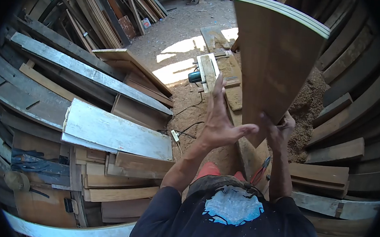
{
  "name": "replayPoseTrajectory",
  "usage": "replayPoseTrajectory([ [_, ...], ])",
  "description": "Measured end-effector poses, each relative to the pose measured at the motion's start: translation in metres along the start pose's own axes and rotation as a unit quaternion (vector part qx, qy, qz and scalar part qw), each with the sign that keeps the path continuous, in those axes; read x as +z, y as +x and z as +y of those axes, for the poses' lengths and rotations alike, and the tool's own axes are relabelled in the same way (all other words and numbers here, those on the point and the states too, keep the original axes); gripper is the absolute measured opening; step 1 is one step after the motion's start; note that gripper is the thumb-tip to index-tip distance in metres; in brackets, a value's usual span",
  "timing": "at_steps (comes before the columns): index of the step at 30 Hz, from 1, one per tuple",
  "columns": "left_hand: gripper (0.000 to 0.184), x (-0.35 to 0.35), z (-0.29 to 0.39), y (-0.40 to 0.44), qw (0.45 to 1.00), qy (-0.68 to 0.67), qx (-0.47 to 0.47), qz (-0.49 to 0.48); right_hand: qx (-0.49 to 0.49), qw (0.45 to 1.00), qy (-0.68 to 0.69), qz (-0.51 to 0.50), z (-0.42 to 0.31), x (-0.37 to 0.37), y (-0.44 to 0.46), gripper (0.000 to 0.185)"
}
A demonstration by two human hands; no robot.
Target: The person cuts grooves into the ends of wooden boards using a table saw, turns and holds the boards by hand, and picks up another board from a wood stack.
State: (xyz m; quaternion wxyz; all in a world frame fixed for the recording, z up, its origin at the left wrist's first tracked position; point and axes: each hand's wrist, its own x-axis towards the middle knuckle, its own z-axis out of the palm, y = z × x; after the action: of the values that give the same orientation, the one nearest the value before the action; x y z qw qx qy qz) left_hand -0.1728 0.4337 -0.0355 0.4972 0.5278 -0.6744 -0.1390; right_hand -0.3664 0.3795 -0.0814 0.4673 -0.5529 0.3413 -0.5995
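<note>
A wide brown wooden board stands up in front of me, tilted, with pale layered lines along its top end; it may be several boards held together. My right hand grips its lower right edge, thumb on the near face and the other fingers partly hidden behind. To the left of the board, my left hand is open, fingers stretched upward and thumb pointing at the board's lower end. Whether the thumb touches the wood, I cannot tell.
Beyond my left hand is a green power tool beside a dusty wooden bench. A white power strip and cords lie on the floor. White-painted boards are stacked at left. Sawdust and more planks lie at right.
</note>
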Motion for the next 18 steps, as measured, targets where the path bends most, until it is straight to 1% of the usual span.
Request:
replayPoseTrajectory([
  [2, 0.148, 0.035, 0.010, 0.043, 0.990, 0.045, 0.104, 0.081, -0.087, 0.985, -0.149, -0.016, 0.022, 0.003, 0.009, 0.036],
  [3, 0.152, 0.055, 0.008, 0.062, 0.982, 0.010, 0.131, 0.134, -0.121, 0.974, -0.192, -0.012, 0.025, 0.008, 0.019, 0.039],
  [4, 0.155, 0.061, 0.001, 0.084, 0.981, -0.040, 0.111, 0.152, -0.155, 0.960, -0.234, -0.005, 0.023, 0.014, 0.029, 0.041],
  [6, 0.152, 0.056, -0.005, 0.114, 0.975, -0.159, 0.110, 0.108, -0.199, 0.944, -0.260, 0.027, 0.018, 0.030, 0.052, 0.048],
  [9, 0.148, 0.037, -0.020, 0.151, 0.956, -0.267, 0.106, 0.063, -0.243, 0.948, -0.204, -0.032, 0.032, 0.034, 0.083, 0.058],
  [10, 0.148, 0.029, -0.023, 0.166, 0.950, -0.290, 0.104, 0.046, -0.188, 0.951, -0.236, -0.067, 0.039, 0.034, 0.090, 0.061],
  [11, 0.143, 0.022, -0.028, 0.184, 0.950, -0.280, 0.133, 0.048, -0.135, 0.947, -0.273, -0.103, 0.047, 0.033, 0.096, 0.064],
  [13, 0.133, 0.010, -0.040, 0.219, 0.945, -0.261, 0.192, 0.052, -0.004, 0.931, -0.329, -0.157, 0.089, 0.039, 0.106, 0.065],
  [14, 0.119, 0.006, -0.049, 0.237, 0.942, -0.232, 0.234, 0.060, -0.013, 0.935, -0.324, -0.145, 0.106, 0.047, 0.114, 0.027],
  [16, 0.108, 0.004, -0.055, 0.252, 0.937, -0.266, 0.226, 0.022, 0.051, 0.937, -0.299, -0.172, 0.119, 0.068, 0.136, 0.026],
  [18, 0.125, 0.012, -0.073, 0.275, 0.916, -0.347, 0.201, 0.010, 0.093, 0.936, -0.280, -0.191, 0.138, 0.085, 0.159, 0.026],
])
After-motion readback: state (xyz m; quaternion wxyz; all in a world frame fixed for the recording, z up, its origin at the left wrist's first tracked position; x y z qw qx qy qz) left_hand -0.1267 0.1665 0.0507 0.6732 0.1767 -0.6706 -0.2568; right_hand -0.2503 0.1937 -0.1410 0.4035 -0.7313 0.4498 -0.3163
